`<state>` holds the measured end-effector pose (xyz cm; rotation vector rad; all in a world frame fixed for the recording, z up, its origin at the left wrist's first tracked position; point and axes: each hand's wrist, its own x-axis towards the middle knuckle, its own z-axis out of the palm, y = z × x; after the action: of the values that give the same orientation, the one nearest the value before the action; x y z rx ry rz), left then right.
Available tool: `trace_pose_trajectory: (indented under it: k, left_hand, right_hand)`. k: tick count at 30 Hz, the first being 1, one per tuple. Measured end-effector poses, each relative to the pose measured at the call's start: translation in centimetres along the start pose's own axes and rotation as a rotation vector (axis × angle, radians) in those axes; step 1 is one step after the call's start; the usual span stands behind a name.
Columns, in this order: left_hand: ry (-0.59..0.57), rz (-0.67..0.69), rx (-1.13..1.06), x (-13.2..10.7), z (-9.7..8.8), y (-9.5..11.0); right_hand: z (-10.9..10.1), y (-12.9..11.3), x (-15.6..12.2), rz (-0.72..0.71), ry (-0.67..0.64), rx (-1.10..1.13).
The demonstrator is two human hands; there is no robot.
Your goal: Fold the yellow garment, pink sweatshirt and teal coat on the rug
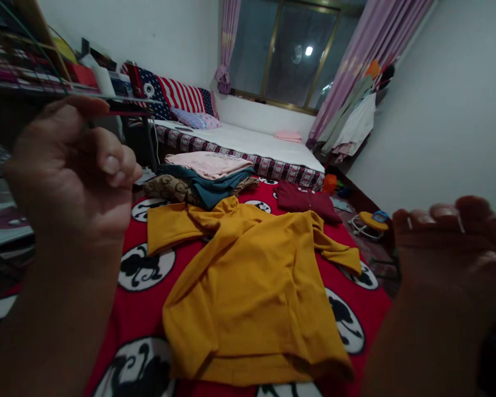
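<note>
A mustard-yellow shirt (248,286) lies spread and crumpled on a red bedcover (140,314) with black-and-white round prints. My left hand (72,171) is raised at the left, close to the camera, its fingers curled loosely inward with nothing in them. At the right edge, also held up near the lens, my right hand (450,248) has its fingers bent over the palm and holds nothing that I can see. Both hands hang above the bed and touch no cloth.
Behind the shirt sits a pile of folded clothes (206,176) in pink, teal and brown, with a dark red garment (308,201) to its right. A second bed (248,143) stands under the window. Shelves (28,60) at left, hanging clothes (355,124) at right.
</note>
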<state>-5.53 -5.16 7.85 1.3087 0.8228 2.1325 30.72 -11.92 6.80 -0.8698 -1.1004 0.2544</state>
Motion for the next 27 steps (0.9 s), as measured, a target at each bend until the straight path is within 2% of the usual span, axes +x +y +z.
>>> trace_pose_trajectory:
  k: [3,6,8,11,14,16,18,21,23,25,27]
  left_hand:
    - [-0.040,0.041,0.096,-0.7,1.0,-0.4]
    - [-0.174,0.058,0.288,-1.4,2.0,-2.1]
    - [-0.346,0.085,0.458,-1.9,2.6,-3.8]
    - [-0.692,0.135,0.642,-2.9,3.4,-6.8]
    - [-0.982,0.123,0.729,-4.2,3.8,-9.8]
    - [-1.133,0.073,0.807,-5.2,3.8,-11.5]
    - [-1.243,0.032,0.869,-6.0,3.6,-12.7]
    - [-1.305,0.019,0.925,-6.4,3.3,-13.8]
    - [-1.293,-0.003,0.987,-6.1,3.2,-14.2]
    - [-1.201,-0.054,1.064,-5.2,3.1,-14.3]
    - [-1.024,-0.078,1.110,-3.8,2.9,-14.0]
  right_hand:
    - [1.1,1.1,0.3,0.061,0.035,0.035]
    - [2.2,3.6,0.6,0.067,0.073,-0.092]
    - [2.4,6.1,0.8,0.153,0.008,-0.238]
    - [2.0,10.4,0.8,0.319,-0.208,-0.606]
    - [1.3,14.2,0.2,0.360,-0.351,-0.970]
    - [1.0,16.0,-0.5,0.360,-0.408,-1.050]
    - [1.0,17.2,-1.2,0.344,-0.458,-1.040]
    - [1.5,17.8,-1.8,0.293,-0.545,-1.006]
    - [2.0,17.2,-1.6,0.273,-0.581,-0.973]
    - [2.3,15.6,-0.9,0.277,-0.526,-0.930]
    - [2.3,13.0,-0.1,0.257,-0.369,-0.912]
